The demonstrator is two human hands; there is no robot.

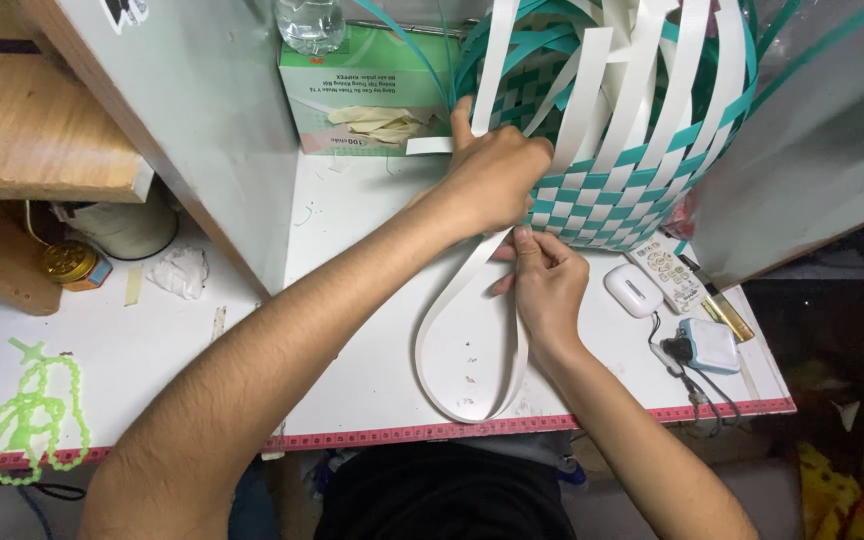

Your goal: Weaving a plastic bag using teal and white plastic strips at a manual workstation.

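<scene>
While hands weave basket (632, 150), glove box (367, 95) holds gloves (382, 122), bottle (310, 25) atop.

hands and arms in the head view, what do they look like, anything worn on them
Both arms are bare from the bottom edge of the view to the fingers: no sleeves, gloves, watch or rings visible. The left hand and right hand show short, unpainted nails. The left forearm has fine dark hair.

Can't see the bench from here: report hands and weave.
Left hand pressed on woven basket. Right hand pinching looped white strip. Remote close beside.
</scene>
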